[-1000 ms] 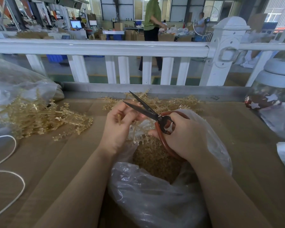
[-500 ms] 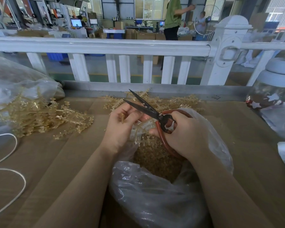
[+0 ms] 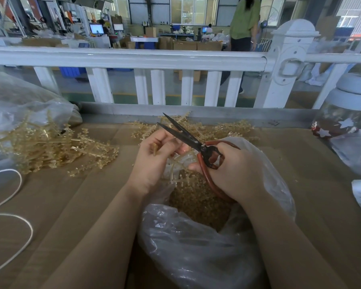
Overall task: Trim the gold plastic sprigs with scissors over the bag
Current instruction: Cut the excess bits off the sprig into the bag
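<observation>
cardboard-covered bench (image 3: 300, 163) behind a white railing (image 3: 133, 59). right hand (image 3: 236, 172) grips red-handled scissors (image 3: 196, 143), blades parted, tips up-left. left hand (image 3: 154, 157) pinches a gold sprig (image 3: 181, 163) just below the blades, over the open plastic bag (image 3: 196, 247) of trimmings. uncut sprigs (image 3: 50, 147) piled left, white cord (image 3: 19, 226) beyond. since half a second ago, the grip is unchanged; the green-shirted person (image 3: 244, 21) has moved right.

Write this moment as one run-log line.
left hand: holds gold sprig | right hand: grips scissors, blades open | over bag
</observation>
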